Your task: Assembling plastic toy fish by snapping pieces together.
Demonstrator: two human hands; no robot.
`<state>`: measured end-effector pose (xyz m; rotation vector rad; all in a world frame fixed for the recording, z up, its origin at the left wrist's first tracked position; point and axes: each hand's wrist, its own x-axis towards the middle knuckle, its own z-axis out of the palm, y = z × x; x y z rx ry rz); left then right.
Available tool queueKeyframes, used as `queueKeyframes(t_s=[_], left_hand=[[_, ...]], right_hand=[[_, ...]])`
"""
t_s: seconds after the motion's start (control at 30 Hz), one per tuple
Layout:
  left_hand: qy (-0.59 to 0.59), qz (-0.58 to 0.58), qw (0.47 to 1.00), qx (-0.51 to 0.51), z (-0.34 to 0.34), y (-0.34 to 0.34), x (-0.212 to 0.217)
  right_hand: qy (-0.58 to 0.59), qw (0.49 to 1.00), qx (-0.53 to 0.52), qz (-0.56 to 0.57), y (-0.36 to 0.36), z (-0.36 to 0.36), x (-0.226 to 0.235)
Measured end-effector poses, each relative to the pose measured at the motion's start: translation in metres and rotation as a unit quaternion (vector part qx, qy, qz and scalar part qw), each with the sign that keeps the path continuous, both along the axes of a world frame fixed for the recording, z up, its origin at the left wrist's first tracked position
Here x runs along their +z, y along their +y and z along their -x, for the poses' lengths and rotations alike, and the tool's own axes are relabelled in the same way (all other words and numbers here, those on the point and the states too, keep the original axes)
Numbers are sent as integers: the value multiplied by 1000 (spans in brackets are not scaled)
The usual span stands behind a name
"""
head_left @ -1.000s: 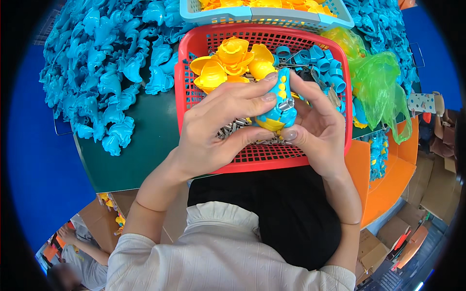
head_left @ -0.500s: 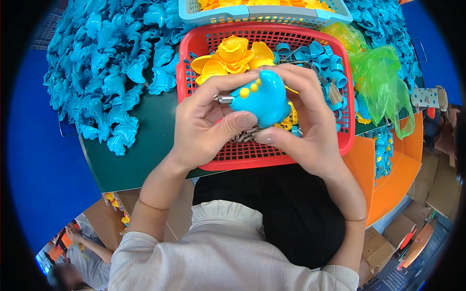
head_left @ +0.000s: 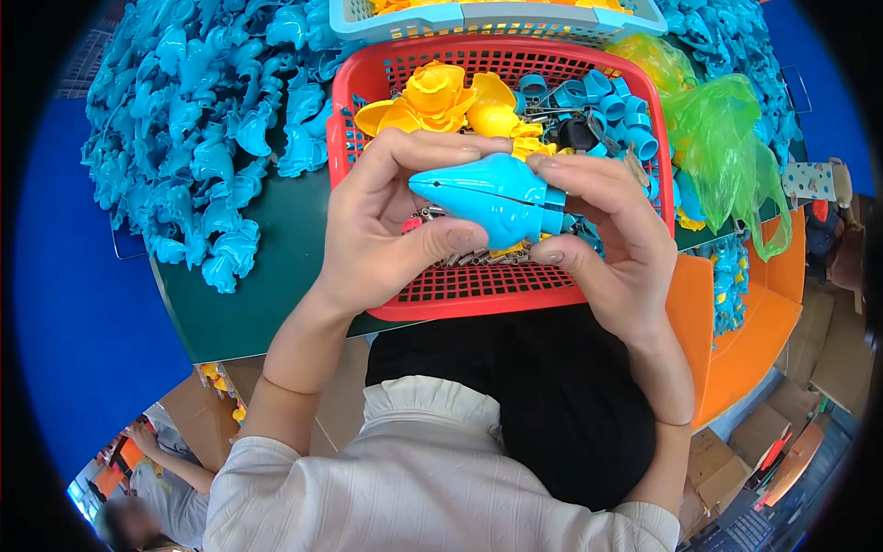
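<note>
A glossy blue plastic figure part is held level between my two hands above the red basket. It tapers to a point at the left, has a dark seam along its length and ends in short ring-like stubs at the right. My left hand is closed round the tapered side, thumb below and fingers above. At the stub end, my right hand pinches the part between thumb and fingers. Beneath my hands in the basket lie yellow flower-like pieces, blue plastic rings and small metal tubes.
A large heap of blue plastic parts covers the table's left. Behind the red basket stands a light-blue basket of yellow parts. Green plastic bags lie at the right, above an orange bin. Another person sits at the lower left.
The blue part has been turned over: its yellow dots and metal pin no longer show, and its seam and stubs do. My right hand has shifted slightly right.
</note>
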<state>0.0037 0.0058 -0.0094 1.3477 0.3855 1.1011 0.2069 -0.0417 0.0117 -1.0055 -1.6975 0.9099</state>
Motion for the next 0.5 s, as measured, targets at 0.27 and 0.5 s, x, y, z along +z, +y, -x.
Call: queueKeyframes(t_s=[0.27,0.5], left_hand=[[89,-88,992,24,-4,-1,5],[133,-159,977,52,2,0,3]], right_hand=[[45,998,-18,-28,1,0,-8],[93,996,2,7,2,2,-13]])
